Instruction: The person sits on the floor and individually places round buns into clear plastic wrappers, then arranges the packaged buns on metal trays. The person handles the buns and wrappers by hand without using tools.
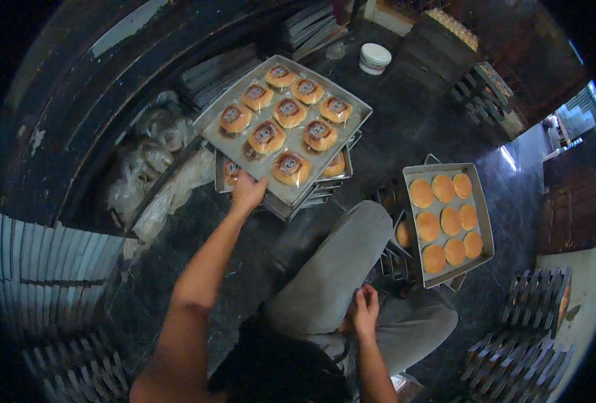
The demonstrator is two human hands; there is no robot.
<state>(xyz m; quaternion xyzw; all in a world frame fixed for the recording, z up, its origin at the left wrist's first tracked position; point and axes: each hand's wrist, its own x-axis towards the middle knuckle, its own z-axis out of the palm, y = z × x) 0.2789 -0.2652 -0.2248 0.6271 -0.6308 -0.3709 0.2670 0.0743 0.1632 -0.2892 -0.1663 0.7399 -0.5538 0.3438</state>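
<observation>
My left hand [249, 194] grips the near edge of a metal tray [258, 164]. Several round buns with brown tops in clear printed wrappers, such as one wrapped bun [289, 112], lie in it. Beneath it is a stack of more trays [323, 194], the upper one also holding wrapped buns; the tray above sits turned at an angle to it. My right hand [366, 308] rests by my bent legs, fingers curled, and whether it holds anything cannot be told. Right of my knee, another metal tray [485, 216] holds several unwrapped golden buns [450, 220] in rows.
Crumpled clear plastic bags [152, 146] lie at the left. A lidded white tub [375, 58] stands on the dark floor ahead. Stacked trays [534, 297] line the right wall, with more stacked trays [76, 362] at the lower left. Other trays stand beneath the unwrapped buns.
</observation>
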